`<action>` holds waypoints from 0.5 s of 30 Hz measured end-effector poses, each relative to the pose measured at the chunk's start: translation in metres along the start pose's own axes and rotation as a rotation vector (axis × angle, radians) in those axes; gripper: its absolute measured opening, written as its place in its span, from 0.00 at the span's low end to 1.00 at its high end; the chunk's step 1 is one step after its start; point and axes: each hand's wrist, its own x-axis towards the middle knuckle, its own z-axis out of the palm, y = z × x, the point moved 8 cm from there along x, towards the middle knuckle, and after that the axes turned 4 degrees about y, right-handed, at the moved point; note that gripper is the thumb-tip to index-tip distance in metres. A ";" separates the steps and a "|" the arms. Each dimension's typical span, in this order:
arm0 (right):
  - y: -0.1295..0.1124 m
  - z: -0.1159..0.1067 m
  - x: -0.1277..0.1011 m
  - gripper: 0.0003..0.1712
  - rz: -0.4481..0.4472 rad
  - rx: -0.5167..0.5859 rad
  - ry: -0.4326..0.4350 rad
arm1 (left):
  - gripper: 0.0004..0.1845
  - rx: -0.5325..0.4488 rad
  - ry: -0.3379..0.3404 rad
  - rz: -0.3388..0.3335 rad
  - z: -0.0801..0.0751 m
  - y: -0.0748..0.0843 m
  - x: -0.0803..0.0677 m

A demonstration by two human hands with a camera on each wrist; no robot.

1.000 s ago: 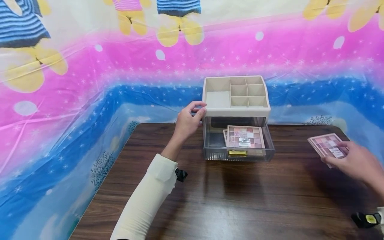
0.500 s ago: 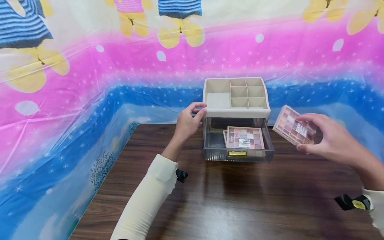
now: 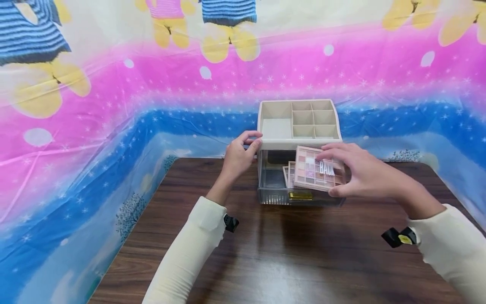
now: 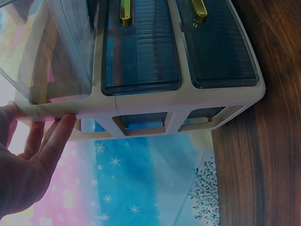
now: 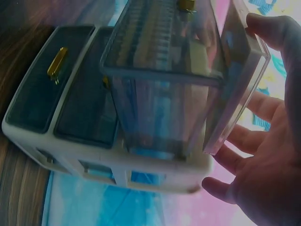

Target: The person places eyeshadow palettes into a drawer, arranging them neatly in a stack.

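Note:
In the head view my right hand [image 3: 372, 173] grips an eyeshadow palette [image 3: 313, 169] by its right side, thumb at the near edge and fingers across the top. It is tilted over the pulled-out clear top drawer [image 3: 273, 181] of a cream organizer [image 3: 300, 144]. More palettes [image 3: 287, 175] lie in that drawer, mostly hidden beneath the held one. The right wrist view shows the held palette [image 5: 237, 89] edge-on, right at the drawer's side. My left hand [image 3: 239, 154] touches the organizer's upper left side; its fingers [image 4: 59, 136] lie against the cream frame in the left wrist view.
The organizer's top has open compartments [image 3: 276, 126]. Two lower drawers [image 4: 141, 47] with gold handles are closed. The organizer stands at the back of a dark wooden table [image 3: 243, 253], before a patterned pink and blue cloth [image 3: 212, 84].
My right hand has carried the eyeshadow palette leftward from the table's right side to above the open drawer. The left hand stays at the organizer's side.

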 end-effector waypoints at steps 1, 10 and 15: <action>-0.001 0.004 0.003 0.40 -0.008 0.001 -0.009 | 0.12 0.002 -0.002 -0.002 0.001 -0.001 0.000; -0.001 0.018 0.003 0.28 -0.055 -0.031 -0.030 | 0.12 -0.005 -0.010 -0.008 0.003 -0.002 -0.002; -0.003 0.016 0.003 0.23 -0.081 -0.012 -0.008 | 0.12 -0.015 0.004 -0.009 0.001 -0.001 -0.001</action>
